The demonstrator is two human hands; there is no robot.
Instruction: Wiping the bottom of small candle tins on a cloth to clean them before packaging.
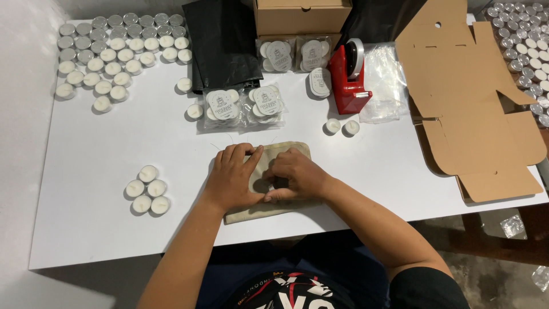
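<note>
Hands meet over a beige cloth pouch (286, 153) lying flat near the front edge of the white table (103, 137), about midway along it. Pouch runs long axis from front edge toward the back, tilted a little; its far end, with thin drawstrings trailing off, points at the sealed clear packs of tealights (243, 107).

Left hand (231, 177) lies palm down on the pouch's left half, fingers spread and flat, pressing the cloth rather than gripping it. Right hand (291, 177) comes in from the right, fingers curled together and pinched on something small and pale at the pouch's middle; what it is I cannot make out, the knuckles cover it. Both hands touch the pouch; neither is nearer.

Loose cluster of five tealights (147, 196) sits well to the left, toward the front-left corner. Two more tealights (342, 126) stand beyond the right hand, just in front of the red tape dispenser (349, 77). Flat unfolded cardboard box (474, 103) overhangs the right edge.

Hidden: the pouch's mouth, most of its middle, its front edge under the wrists.
</note>
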